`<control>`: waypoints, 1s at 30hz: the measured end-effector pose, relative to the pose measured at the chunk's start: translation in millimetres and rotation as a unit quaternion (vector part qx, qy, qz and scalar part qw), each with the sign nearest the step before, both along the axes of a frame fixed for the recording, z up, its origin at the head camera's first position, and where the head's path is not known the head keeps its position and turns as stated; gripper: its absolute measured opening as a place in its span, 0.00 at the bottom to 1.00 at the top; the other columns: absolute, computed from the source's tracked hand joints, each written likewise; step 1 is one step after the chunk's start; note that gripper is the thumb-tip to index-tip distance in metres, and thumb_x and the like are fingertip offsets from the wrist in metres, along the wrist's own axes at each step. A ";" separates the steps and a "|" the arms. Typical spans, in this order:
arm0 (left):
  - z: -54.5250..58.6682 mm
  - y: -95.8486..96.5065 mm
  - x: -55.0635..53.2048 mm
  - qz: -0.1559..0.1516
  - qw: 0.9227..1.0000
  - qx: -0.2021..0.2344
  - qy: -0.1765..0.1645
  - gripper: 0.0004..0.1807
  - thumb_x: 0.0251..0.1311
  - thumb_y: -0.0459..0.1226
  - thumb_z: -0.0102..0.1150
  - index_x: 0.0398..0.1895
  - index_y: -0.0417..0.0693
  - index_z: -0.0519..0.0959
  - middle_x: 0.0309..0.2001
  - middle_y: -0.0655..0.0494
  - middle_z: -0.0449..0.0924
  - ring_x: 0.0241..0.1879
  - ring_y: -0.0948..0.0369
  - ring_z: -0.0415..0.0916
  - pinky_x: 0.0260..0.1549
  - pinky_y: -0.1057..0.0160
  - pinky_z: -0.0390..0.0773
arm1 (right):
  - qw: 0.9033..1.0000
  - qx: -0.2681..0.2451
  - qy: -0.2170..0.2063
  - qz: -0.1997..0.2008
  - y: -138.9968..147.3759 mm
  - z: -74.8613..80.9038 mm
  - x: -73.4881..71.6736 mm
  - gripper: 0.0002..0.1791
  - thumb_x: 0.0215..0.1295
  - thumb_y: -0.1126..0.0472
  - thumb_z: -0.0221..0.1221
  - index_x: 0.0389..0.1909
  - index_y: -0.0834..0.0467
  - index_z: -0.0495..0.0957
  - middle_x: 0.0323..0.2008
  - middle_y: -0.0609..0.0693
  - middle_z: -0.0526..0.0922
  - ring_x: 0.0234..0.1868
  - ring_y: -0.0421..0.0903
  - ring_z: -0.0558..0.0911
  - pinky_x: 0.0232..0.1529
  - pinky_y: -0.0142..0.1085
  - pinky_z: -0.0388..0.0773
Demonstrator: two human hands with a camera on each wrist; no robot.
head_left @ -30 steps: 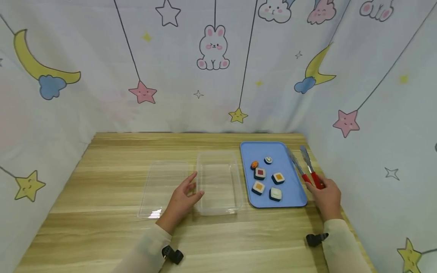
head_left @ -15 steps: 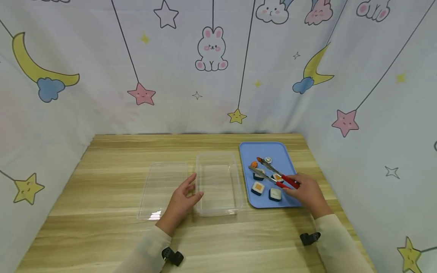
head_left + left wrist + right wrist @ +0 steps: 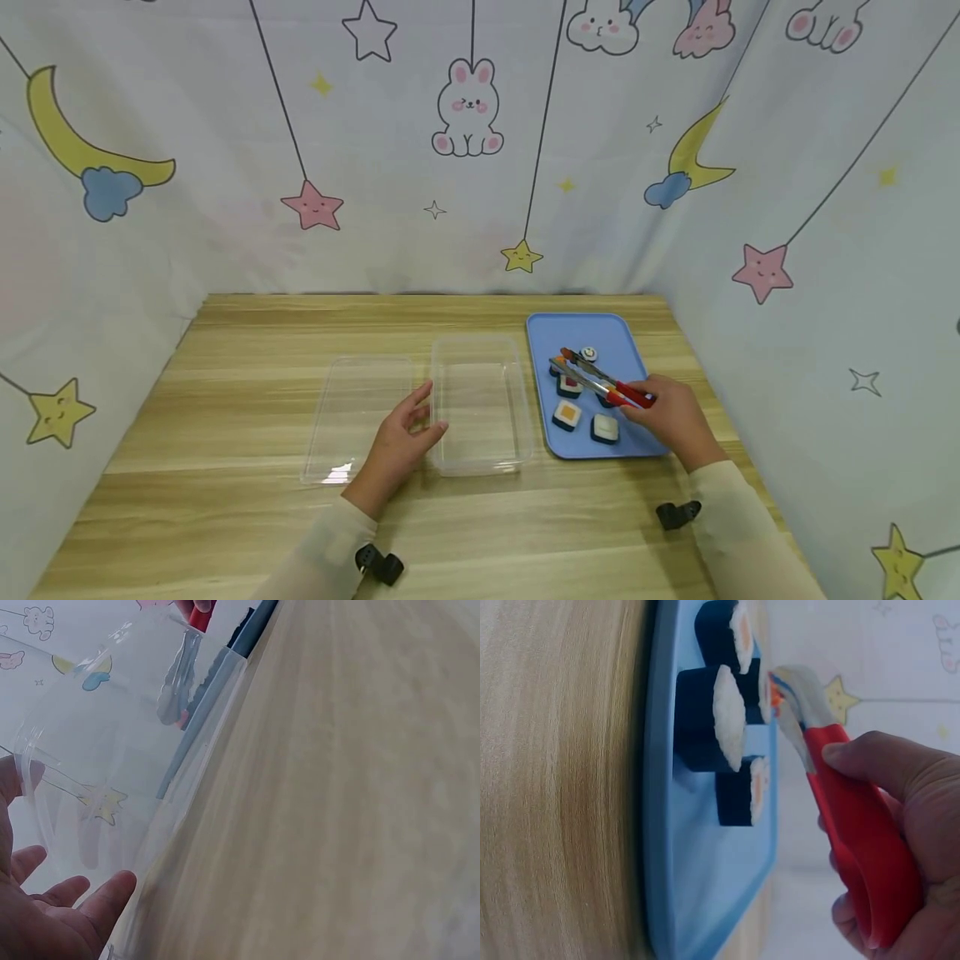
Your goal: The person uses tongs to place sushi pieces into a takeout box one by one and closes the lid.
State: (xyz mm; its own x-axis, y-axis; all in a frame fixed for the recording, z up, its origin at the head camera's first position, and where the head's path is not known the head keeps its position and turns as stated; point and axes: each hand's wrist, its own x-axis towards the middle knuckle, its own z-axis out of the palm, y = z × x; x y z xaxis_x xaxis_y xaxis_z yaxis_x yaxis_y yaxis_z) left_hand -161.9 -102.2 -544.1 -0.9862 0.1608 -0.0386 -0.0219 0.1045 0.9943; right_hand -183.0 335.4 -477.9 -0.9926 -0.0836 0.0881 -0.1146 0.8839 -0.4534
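Observation:
My right hand (image 3: 678, 417) grips the red handles of metal tongs (image 3: 618, 393) above the blue tray (image 3: 637, 446). The tong tips are at the small orange-topped sushi piece (image 3: 556, 365); whether they pinch it I cannot tell. Other toy sushi pieces lie around it, among them a white-topped one (image 3: 604, 428) and an orange-centred one (image 3: 566, 415). In the right wrist view the red handle (image 3: 862, 840) lies under my thumb. My left hand (image 3: 397, 442) has its fingers spread against the left side of a clear plastic box (image 3: 480, 462).
A clear flat lid (image 3: 352, 417) lies left of the box, partly behind my left hand. The wooden table (image 3: 225, 517) meets printed cloth walls (image 3: 375, 167) at the back and sides. Toward the tray's far edge sits a small round roll (image 3: 588, 354).
My right hand has carried the tongs leftward from the tray's right edge to over the sushi. Their tips have drawn closer together at the orange-topped piece. The left hand stays in place.

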 end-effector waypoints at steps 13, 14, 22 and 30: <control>-0.4 0.1 0.8 0.002 1.000 0.004 0.005 0.41 0.65 0.34 0.70 0.80 0.48 0.64 0.79 0.49 0.61 0.74 0.43 0.65 0.61 0.46 0.79 | 1.000 -0.011 0.002 -0.001 -1.5 4.0 3.1 0.20 0.59 0.58 0.76 0.50 0.63 0.88 0.36 0.54 0.85 0.35 0.51 0.78 0.35 0.40 0.77; -0.5 0.1 0.9 0.002 1.000 0.005 0.006 0.41 0.65 0.34 0.70 0.80 0.48 0.64 0.79 0.49 0.61 0.74 0.43 0.65 0.61 0.46 0.79 | 1.000 -0.011 0.001 -0.002 -1.7 4.4 2.9 0.20 0.59 0.58 0.76 0.50 0.63 0.88 0.37 0.54 0.85 0.35 0.51 0.78 0.35 0.40 0.78; -0.7 0.5 0.4 0.005 1.000 0.010 0.007 0.41 0.65 0.33 0.70 0.79 0.47 0.64 0.78 0.49 0.62 0.73 0.43 0.65 0.60 0.47 0.79 | 1.000 -0.018 -0.008 -0.014 -1.0 6.0 3.2 0.21 0.60 0.56 0.75 0.51 0.62 0.88 0.37 0.54 0.84 0.37 0.52 0.78 0.35 0.40 0.79; -0.7 0.0 -0.6 0.006 1.000 0.012 0.018 0.40 0.64 0.33 0.70 0.79 0.46 0.65 0.78 0.44 0.63 0.74 0.42 0.65 0.59 0.47 0.80 | 0.998 -0.048 0.026 0.000 -7.8 23.3 8.2 0.19 0.61 0.59 0.74 0.51 0.62 0.88 0.41 0.56 0.86 0.39 0.54 0.81 0.37 0.43 0.82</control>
State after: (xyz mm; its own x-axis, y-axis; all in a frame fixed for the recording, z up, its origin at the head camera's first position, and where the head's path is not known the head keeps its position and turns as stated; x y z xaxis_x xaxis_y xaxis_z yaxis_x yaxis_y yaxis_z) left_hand -162.6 -102.2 -544.8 -0.9888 0.1490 0.0000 0.0120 0.0802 0.9967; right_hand -174.7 327.7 -454.6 -0.9864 -0.0728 0.1472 -0.1408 0.8363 -0.5299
